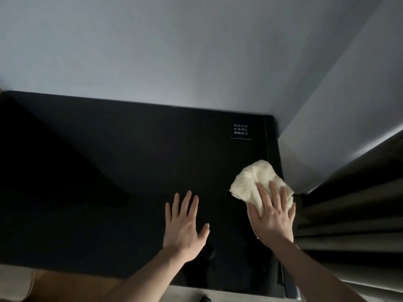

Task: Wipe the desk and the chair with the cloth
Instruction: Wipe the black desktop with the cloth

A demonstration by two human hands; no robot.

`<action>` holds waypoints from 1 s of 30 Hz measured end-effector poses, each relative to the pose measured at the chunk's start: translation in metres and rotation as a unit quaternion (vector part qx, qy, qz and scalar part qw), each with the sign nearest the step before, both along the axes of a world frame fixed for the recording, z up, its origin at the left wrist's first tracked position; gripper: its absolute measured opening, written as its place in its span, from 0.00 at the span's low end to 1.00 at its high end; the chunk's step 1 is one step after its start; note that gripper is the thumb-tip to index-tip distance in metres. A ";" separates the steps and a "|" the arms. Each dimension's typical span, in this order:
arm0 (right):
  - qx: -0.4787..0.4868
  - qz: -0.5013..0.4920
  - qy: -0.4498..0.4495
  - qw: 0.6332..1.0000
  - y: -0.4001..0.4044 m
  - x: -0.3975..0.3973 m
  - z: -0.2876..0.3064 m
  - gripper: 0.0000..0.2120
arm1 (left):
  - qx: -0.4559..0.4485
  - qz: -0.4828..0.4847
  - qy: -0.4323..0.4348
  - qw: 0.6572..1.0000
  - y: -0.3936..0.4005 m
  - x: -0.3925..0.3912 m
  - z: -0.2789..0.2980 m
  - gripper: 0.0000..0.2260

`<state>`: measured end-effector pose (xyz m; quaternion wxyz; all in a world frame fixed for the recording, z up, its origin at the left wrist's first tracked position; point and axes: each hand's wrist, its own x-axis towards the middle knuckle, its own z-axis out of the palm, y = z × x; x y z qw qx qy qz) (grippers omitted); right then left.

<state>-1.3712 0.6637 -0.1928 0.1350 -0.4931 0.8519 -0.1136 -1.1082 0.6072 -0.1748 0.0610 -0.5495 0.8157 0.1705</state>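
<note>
The fingers (271, 190) of the right hand (272, 216) lie straight and spread, pressed flat on a crumpled cream cloth (255, 179), which bunches out ahead of them and to their left. The cloth sits on the black tabletop (130, 160), close to its right edge and nearer the person than the small label (240, 130), a dark square with white printed characters (too small to read with any certainty) stuck near the far right corner.

The left hand (185, 225) is well to the left of the label and nearer the person, its fingers straight and fanned wide, thumb out to the side, palm down on or just above the bare tabletop; I cannot tell whether it touches. It holds nothing. Both forearms are bare.

The tabletop is glossy and very dark, with a faint reflection under the left wrist. A pale grey wall (174, 51) rises directly behind the label, along the tabletop's far edge, and a second wall meets it at a corner to the label's right. Beyond the tabletop's right edge hang the folds of a grey curtain (349, 214). At the near edge, to the lower left of the label, a strip of brownish floor (65, 284) shows.
</note>
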 end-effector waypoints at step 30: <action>-0.011 -0.073 -0.028 0.997 -0.061 0.337 -0.010 0.35 | -0.072 0.253 -0.021 0.965 -0.083 0.518 -0.012 0.39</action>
